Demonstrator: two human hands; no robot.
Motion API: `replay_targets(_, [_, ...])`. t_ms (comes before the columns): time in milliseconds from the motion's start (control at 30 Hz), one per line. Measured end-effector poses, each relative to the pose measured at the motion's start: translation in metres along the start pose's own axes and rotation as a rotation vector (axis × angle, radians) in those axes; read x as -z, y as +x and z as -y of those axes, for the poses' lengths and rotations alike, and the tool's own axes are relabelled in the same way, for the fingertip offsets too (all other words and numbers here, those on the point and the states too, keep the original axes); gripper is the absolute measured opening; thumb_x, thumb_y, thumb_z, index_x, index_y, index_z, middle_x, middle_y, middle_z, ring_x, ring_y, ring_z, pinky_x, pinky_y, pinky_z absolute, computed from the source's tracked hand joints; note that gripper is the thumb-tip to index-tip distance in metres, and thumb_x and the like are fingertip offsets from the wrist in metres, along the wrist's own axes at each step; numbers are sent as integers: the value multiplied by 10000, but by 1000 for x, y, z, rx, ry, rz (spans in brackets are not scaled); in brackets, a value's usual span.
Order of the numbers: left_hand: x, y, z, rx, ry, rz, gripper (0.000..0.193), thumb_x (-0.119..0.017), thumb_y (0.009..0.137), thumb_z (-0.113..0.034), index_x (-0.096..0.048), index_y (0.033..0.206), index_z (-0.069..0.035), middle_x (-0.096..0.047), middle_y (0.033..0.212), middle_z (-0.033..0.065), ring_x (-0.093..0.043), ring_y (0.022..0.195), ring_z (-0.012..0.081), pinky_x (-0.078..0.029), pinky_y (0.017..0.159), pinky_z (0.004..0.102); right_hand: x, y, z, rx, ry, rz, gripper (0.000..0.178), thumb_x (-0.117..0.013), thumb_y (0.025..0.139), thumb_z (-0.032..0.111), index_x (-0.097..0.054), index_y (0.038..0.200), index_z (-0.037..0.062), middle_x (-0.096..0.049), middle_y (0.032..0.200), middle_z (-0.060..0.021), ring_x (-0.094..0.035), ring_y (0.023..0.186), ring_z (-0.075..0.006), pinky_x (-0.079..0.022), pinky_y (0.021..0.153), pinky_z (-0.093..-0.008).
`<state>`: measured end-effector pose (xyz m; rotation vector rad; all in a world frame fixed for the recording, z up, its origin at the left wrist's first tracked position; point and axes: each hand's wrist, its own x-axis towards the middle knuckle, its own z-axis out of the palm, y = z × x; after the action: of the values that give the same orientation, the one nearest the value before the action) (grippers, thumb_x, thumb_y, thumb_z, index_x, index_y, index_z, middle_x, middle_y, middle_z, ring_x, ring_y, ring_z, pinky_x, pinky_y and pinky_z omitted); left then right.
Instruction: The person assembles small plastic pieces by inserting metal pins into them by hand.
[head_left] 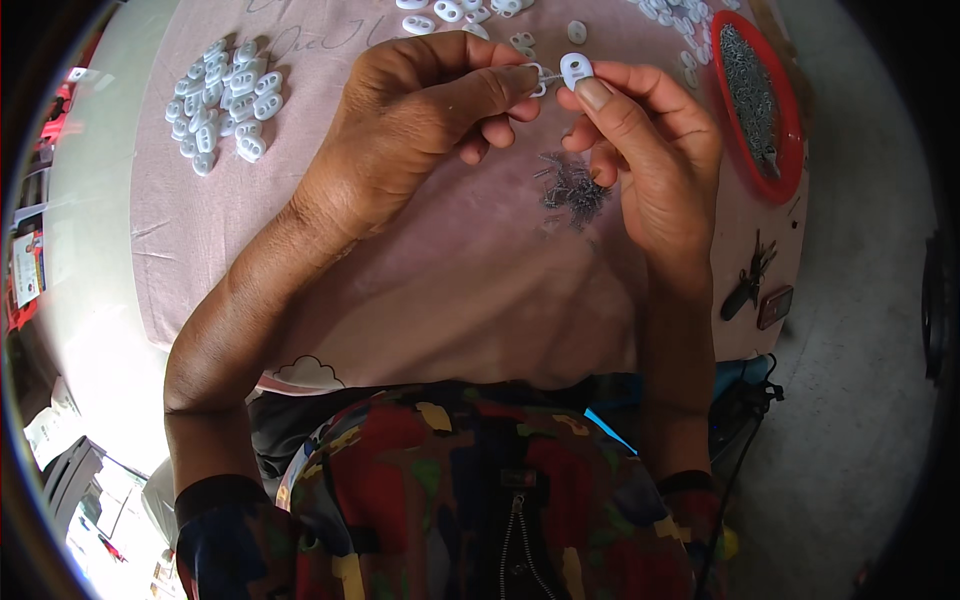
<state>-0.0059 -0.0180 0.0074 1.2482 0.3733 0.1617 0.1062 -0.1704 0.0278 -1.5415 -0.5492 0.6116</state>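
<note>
Head view, white oval piece (575, 66), pinched by right hand (655, 145); left hand (410, 125) near

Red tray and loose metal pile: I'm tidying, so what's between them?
Head view: the right hand appears between the red tray and loose metal pile.

The jacket (430, 510) which I see from my remote seat is patterned with irregular patches of red, dark blue, green and mustard yellow on a dark ground. In the middle of its front there is a dark rectangular tab (518, 480), and below it two silvery lines, similar to zip teeth, spread apart downward. Both sleeves (235, 550) finish in plain black cuffs (222, 494); the forearms (262, 285) are bare.
</note>
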Motion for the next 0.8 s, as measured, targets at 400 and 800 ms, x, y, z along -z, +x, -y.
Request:
replay_targets(400, [-4, -2, 0, -53, 44, 7, 197, -616, 915, -207, -636, 1016, -39, -668, 840, 14, -555, 678, 30, -423, 582, 167, -3, -4, 4, -45, -21, 35, 196, -687, 834, 115, -645, 964, -26, -675, 802, -71, -614, 619, -79, -388, 466, -174])
replay_targets(800, [-7, -5, -1, -57, 45, -15, 177, -624, 911, -195, -650, 995, -41, -673, 836, 13, -561, 677, 34, -420, 573, 171, -6, -8, 3, -37, -79, 26, 184, -636, 877, 139, -642, 995, -2, -677, 807, -56, -583, 598, -63, -368, 471, -168])
